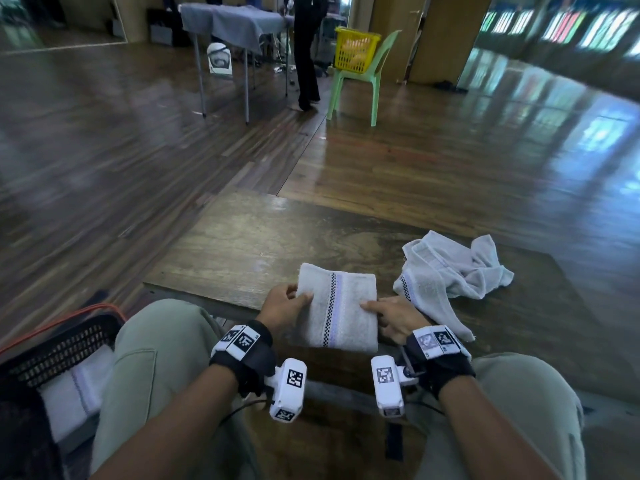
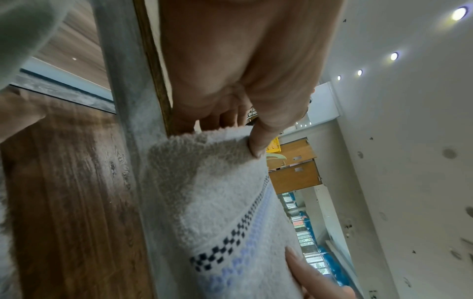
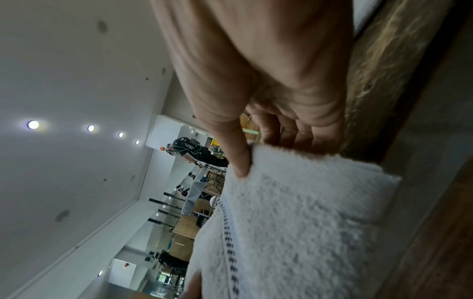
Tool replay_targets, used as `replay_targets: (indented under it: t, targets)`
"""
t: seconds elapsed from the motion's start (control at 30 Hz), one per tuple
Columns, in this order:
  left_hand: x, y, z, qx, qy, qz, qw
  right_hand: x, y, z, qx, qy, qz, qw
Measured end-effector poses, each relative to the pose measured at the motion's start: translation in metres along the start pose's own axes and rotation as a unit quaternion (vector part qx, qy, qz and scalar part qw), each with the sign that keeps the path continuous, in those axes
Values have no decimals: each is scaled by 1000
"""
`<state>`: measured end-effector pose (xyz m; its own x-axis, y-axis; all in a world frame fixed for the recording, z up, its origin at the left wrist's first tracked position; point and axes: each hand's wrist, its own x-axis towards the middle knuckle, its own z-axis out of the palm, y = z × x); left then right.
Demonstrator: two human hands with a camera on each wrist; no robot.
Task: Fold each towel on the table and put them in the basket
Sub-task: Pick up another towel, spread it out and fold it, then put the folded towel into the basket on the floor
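Observation:
A folded white towel (image 1: pixel 341 311) with a checked and lilac stripe sits at the near edge of the low wooden table (image 1: pixel 263 244). My left hand (image 1: pixel 285 304) pinches its left side, thumb on top and fingers beneath (image 2: pixel 256 141). My right hand (image 1: pixel 388 315) pinches its right side the same way (image 3: pixel 239 161). A second white towel (image 1: pixel 446 275) lies crumpled on the table to the right. The dark basket (image 1: pixel 59 355) stands on the floor at my lower left, with a folded white towel (image 1: pixel 76 386) in it.
My knees in pale green trousers (image 1: pixel 152 358) flank the table edge. Far off stand a grey-covered table (image 1: pixel 235 22), a person in black (image 1: pixel 306 50), and a green chair (image 1: pixel 360 81) bearing a yellow basket (image 1: pixel 355 48). Wooden floor lies all around.

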<state>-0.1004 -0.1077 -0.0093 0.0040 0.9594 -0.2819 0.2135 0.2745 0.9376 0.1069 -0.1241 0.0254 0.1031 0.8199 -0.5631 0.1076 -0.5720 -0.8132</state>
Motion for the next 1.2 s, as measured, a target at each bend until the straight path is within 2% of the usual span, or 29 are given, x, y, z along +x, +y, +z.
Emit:
replay_targets:
  t: [0.1,0.2,0.5,0.77,1.0,1.2]
  targets:
    - [-16,9,-2,-6,-5,16,1000,-25,-3,-5,14,6,-16,1000]
    - [-37,24,-2,-17,-5,44,999,-52,-11,-8,-10,34,-62,997]
    - [-92,107,-18,-79,8,179,981,-126,-66,-27,-6,63,-171,983]
    - [-112,155,-40,-107,52,208,971,-147,-107,-25,-26,38,-248,968]
    - [-128,146,-90,-104,158,194,963,-145,-132,27,-68,-37,-276,958]
    - [-157,106,-156,-114,274,160,941,-129,-135,112,-106,-166,-267,943]
